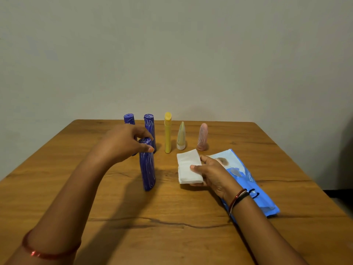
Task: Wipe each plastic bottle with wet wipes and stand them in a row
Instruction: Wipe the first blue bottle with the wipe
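The left hand (125, 142) is holding the top of a blue bottle (147, 166) with curled fingers. That bottle is standing near the middle of the wooden table (172, 226). The right hand (214, 174) is pinching a folded white wipe (189, 167) just above the table. Under that wrist the blue wipes pack (248, 180) is lying toward the right edge. Two more blue bottles (150, 125), a yellow bottle (168, 133), a pale green tube (181, 138) and a pink tube (203, 137) are standing in a row near the far edge.
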`<state>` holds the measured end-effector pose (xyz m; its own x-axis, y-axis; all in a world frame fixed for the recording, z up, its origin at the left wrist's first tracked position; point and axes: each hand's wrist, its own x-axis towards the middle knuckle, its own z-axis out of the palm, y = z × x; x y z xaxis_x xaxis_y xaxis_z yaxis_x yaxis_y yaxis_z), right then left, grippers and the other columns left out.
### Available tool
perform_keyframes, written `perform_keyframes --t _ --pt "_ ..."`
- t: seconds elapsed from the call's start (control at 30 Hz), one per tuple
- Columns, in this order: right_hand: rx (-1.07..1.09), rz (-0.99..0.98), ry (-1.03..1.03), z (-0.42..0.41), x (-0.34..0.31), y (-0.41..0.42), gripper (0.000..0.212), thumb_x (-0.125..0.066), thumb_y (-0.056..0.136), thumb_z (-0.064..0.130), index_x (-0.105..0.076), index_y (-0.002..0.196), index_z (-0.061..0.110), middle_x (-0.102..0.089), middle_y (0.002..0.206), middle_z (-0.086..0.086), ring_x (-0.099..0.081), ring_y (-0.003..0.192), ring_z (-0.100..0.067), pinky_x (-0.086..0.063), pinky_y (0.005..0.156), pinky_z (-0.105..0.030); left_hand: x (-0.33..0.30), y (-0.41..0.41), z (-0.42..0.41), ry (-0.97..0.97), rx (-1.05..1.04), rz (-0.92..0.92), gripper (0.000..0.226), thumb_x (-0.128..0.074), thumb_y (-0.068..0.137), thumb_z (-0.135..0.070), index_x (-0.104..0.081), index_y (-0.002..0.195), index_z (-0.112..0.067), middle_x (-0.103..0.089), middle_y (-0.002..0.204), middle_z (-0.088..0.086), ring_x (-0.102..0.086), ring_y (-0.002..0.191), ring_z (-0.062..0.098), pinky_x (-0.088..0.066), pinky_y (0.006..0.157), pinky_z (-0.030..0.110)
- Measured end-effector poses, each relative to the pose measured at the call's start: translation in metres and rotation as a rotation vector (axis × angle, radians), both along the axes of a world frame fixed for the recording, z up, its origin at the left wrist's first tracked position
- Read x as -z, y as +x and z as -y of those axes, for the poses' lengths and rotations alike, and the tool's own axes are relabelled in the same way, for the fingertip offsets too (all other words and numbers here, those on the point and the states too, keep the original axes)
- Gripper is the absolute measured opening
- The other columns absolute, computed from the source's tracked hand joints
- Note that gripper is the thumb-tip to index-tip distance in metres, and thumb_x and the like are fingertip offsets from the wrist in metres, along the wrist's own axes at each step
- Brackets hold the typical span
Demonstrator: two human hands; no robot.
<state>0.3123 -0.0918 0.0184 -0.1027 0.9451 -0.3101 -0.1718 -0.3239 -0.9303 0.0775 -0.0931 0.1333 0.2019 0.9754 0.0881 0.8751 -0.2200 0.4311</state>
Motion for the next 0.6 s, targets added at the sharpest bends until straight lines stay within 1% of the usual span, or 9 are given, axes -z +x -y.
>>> perform_keyframes --t 0.07,0.13,0.23,0.3,0.37,0.4,0.43,0.5,0.6 --pt "-0.013 0.025 0.007 0.001 0.001 -0.002 0.049 -0.059 0.088 0.000 -0.047 0.132 0.016 -0.065 0.115 -0.007 -0.068 0.095 -0.023 -0.058 0.075 -0.039 0.001 0.001 0.003 0.056 -0.025 -0.016 0.032 -0.072 0.081 -0.030 -0.065 0.111 -0.025 -0.065 0.109 -0.004 -0.060 0.092 0.012 -0.053 0.081 0.034" --pt "-0.030 0.053 0.023 0.003 0.002 -0.007 0.050 -0.058 0.087 -0.001 -0.047 0.133 0.016 -0.065 0.117 -0.007 -0.067 0.097 -0.023 -0.057 0.080 -0.039 -0.001 0.001 0.007 0.147 -0.055 0.086 0.028 -0.074 0.079 -0.030 -0.066 0.105 -0.024 -0.066 0.099 -0.006 -0.060 0.086 0.009 -0.051 0.074 0.029" --pt "0.108 0.081 0.137 0.006 0.000 -0.011 0.045 -0.059 0.087 0.000 -0.052 0.129 0.015 -0.065 0.116 -0.007 -0.066 0.097 -0.023 -0.056 0.083 -0.041 0.000 0.003 0.013 0.184 -0.105 0.498 0.020 -0.077 0.075 -0.026 -0.067 0.093 -0.025 -0.068 0.089 -0.004 -0.065 0.085 0.015 -0.054 0.077 0.035" --pt "0.351 0.161 0.314 0.009 -0.004 -0.010 0.035 -0.058 0.089 0.003 -0.058 0.120 0.018 -0.066 0.107 -0.002 -0.063 0.092 -0.018 -0.056 0.073 -0.028 0.011 0.007 0.014 0.129 -0.126 0.748 0.020 -0.077 0.074 -0.023 -0.066 0.090 -0.025 -0.071 0.088 0.001 -0.068 0.086 0.022 -0.057 0.079 0.039" --pt "0.582 0.264 0.487 0.010 -0.009 -0.005 0.026 -0.056 0.091 0.006 -0.061 0.100 0.030 -0.064 0.095 0.005 -0.060 0.086 -0.013 -0.050 0.063 -0.017 0.031 0.014 0.013 0.028 -0.157 0.924 0.025 -0.076 0.073 -0.019 -0.063 0.094 -0.018 -0.071 0.090 0.005 -0.070 0.087 0.022 -0.058 0.073 0.029" --pt "0.639 0.296 0.547 0.010 -0.010 -0.002 0.029 -0.054 0.092 0.006 -0.059 0.091 0.034 -0.063 0.090 0.009 -0.059 0.084 -0.010 -0.047 0.063 -0.015 0.042 0.018 0.012 -0.037 -0.169 1.027 0.028 -0.076 0.071 -0.017 -0.062 0.095 -0.015 -0.071 0.091 0.006 -0.071 0.088 0.021 -0.058 0.071 0.024" --pt "0.663 0.315 0.582 0.010 -0.010 -0.001 0.034 -0.052 0.093 0.005 -0.058 0.088 0.037 -0.062 0.090 0.014 -0.058 0.084 -0.004 -0.046 0.063 -0.012 0.052 0.021 0.011 -0.103 -0.177 1.138 0.030 -0.075 0.069 -0.014 -0.060 0.095 -0.013 -0.071 0.092 0.007 -0.071 0.090 0.021 -0.058 0.072 0.023" --pt "0.674 0.340 0.628 0.009 -0.010 0.001 0.041 -0.047 0.093 -0.001 -0.063 0.100 0.036 -0.063 0.098 0.015 -0.057 0.086 0.004 -0.044 0.065 -0.006 0.069 0.028 0.009 -0.204 -0.172 1.331 0.035 -0.075 0.063 -0.010 -0.057 0.093 -0.010 -0.072 0.093 0.011 -0.071 0.090 0.023 -0.059 0.074 0.025" --pt "0.639 0.380 0.678 0.007 -0.006 -0.003 0.047 -0.041 0.090 -0.009 -0.065 0.116 0.022 -0.064 0.107 0.016 -0.058 0.084 0.010 -0.042 0.069 -0.004 0.087 0.037 0.006 -0.292 -0.149 1.466 0.035 -0.073 0.061 -0.003 -0.055 0.091 -0.007 -0.072 0.088 0.013 -0.072 0.082 0.021 -0.059 0.075 0.027"
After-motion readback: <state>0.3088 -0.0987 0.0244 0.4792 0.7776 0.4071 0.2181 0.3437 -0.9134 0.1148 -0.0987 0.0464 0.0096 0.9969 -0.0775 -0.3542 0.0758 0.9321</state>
